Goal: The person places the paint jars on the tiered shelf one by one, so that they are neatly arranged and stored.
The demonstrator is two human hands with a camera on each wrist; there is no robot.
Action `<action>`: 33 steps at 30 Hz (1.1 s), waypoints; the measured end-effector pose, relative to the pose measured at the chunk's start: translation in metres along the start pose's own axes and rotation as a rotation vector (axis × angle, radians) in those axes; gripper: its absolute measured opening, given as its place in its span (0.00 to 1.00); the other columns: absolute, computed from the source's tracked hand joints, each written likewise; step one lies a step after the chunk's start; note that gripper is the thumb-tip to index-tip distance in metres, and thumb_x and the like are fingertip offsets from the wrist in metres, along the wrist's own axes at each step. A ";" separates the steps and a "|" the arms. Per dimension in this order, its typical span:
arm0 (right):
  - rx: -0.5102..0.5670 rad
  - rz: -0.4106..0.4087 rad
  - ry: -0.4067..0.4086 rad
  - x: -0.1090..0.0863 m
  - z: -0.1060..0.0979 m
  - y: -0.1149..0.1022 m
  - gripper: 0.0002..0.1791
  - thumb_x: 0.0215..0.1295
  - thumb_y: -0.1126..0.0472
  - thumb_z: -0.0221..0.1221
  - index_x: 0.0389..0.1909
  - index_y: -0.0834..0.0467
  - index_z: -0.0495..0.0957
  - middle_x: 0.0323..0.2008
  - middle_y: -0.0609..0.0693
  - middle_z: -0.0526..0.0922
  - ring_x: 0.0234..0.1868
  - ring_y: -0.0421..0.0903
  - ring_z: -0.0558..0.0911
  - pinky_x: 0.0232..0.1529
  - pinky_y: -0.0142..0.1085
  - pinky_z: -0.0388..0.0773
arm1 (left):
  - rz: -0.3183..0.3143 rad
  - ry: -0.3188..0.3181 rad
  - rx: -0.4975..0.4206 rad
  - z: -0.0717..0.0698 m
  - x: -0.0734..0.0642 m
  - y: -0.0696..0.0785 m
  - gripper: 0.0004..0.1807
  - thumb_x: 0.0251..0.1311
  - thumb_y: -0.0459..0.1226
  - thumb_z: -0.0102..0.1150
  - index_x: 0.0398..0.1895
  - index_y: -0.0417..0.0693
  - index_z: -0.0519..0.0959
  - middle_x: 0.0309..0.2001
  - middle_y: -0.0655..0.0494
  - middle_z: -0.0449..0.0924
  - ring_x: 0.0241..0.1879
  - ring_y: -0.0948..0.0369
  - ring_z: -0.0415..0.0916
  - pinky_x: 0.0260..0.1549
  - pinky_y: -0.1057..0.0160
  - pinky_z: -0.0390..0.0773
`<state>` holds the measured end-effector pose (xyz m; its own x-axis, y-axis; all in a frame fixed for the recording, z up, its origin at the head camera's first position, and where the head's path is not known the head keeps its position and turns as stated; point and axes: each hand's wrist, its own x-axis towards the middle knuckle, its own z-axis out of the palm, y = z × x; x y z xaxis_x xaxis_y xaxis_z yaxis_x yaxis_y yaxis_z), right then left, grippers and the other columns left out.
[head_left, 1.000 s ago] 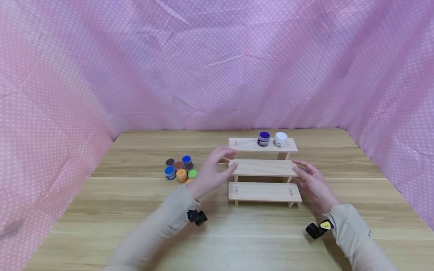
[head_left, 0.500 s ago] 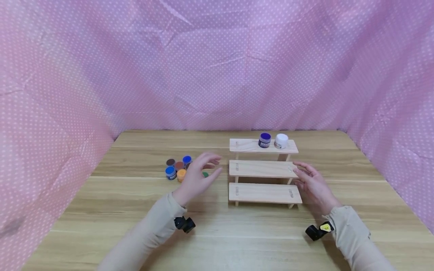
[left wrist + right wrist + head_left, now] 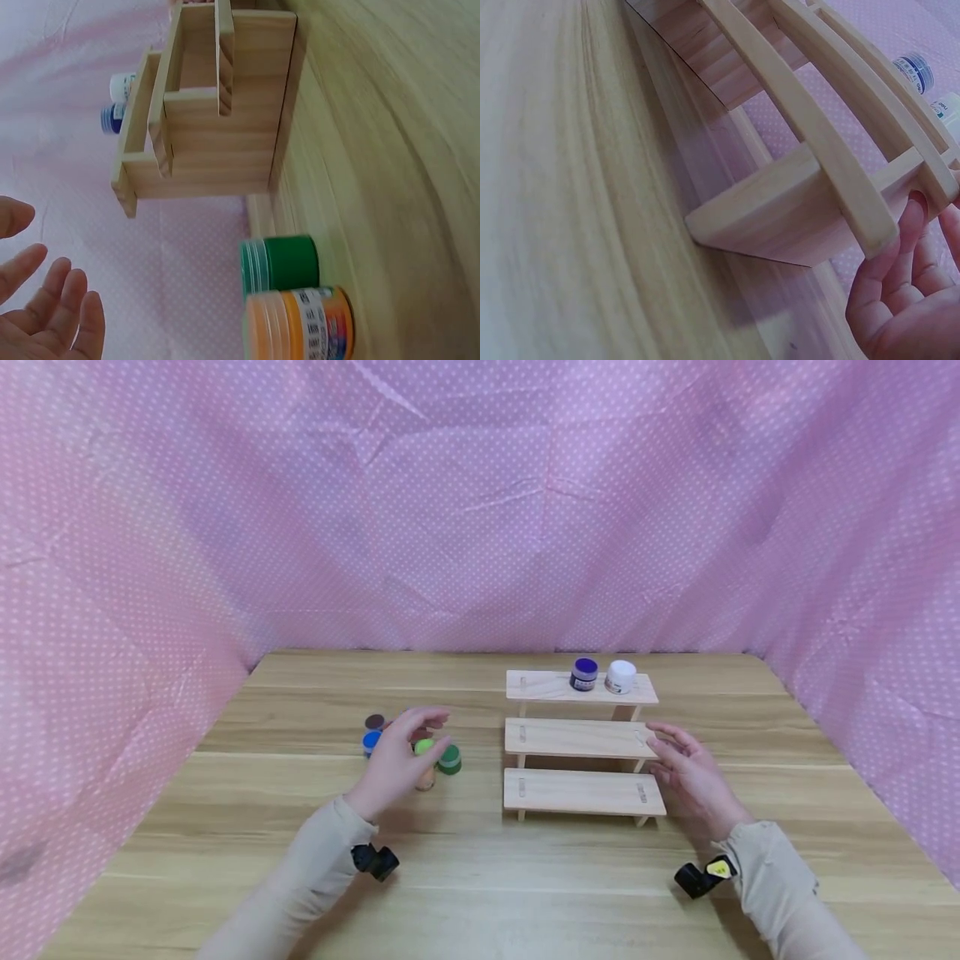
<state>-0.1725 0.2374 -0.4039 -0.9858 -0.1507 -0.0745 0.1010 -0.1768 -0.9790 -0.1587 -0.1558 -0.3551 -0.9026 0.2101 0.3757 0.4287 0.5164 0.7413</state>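
Note:
My left hand (image 3: 393,764) hovers over a cluster of small paint jars, fingers spread apart and holding nothing. A green paint jar (image 3: 450,760) stands just right of its fingertips; the hand hides part of the cluster. In the left wrist view an orange paint jar (image 3: 322,322) stands beside the green one, below the loose fingers (image 3: 56,300). My right hand (image 3: 693,777) holds the right end of a three-tier wooden display shelf (image 3: 577,737) at its middle board. In the right wrist view its fingers (image 3: 909,232) bend against the side panel below that board.
On the shelf's top board stand a dark purple paint jar (image 3: 583,677) and a white paint jar (image 3: 620,677). Blue (image 3: 371,742) and brown-lidded jars (image 3: 374,722) lie left of my left hand. A pink dotted curtain (image 3: 480,527) surrounds the wooden table (image 3: 525,893).
My left hand has moved left, away from the shelf's left end to over the paint jars. The right hand stays at the shelf's right end.

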 end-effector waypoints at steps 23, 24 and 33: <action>-0.027 0.034 0.038 0.000 0.002 0.001 0.11 0.66 0.56 0.54 0.47 0.42 0.72 0.38 0.34 0.80 0.40 0.30 0.79 0.42 0.24 0.77 | -0.147 -0.120 0.094 -0.023 -0.019 -0.043 0.26 0.59 0.35 0.59 0.60 0.38 0.68 0.57 0.41 0.70 0.53 0.47 0.71 0.54 0.46 0.74; -0.025 0.034 0.038 0.000 0.001 0.001 0.11 0.66 0.56 0.54 0.47 0.42 0.72 0.38 0.34 0.79 0.40 0.30 0.79 0.42 0.24 0.77 | -0.147 -0.127 0.106 -0.023 -0.019 -0.044 0.26 0.59 0.36 0.59 0.60 0.38 0.68 0.58 0.41 0.70 0.53 0.47 0.71 0.54 0.46 0.74; -0.005 -0.004 0.020 0.003 -0.001 0.002 0.12 0.66 0.58 0.54 0.49 0.44 0.71 0.38 0.35 0.80 0.40 0.31 0.79 0.43 0.24 0.78 | -0.167 -0.189 0.135 -0.018 -0.012 -0.048 0.28 0.58 0.38 0.60 0.61 0.41 0.67 0.60 0.42 0.68 0.59 0.46 0.68 0.59 0.46 0.69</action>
<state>-0.1748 0.2372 -0.4066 -0.9886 -0.1309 -0.0743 0.0966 -0.1726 -0.9802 -0.1683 -0.1980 -0.3854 -0.9569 0.2572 0.1351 0.2761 0.6602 0.6985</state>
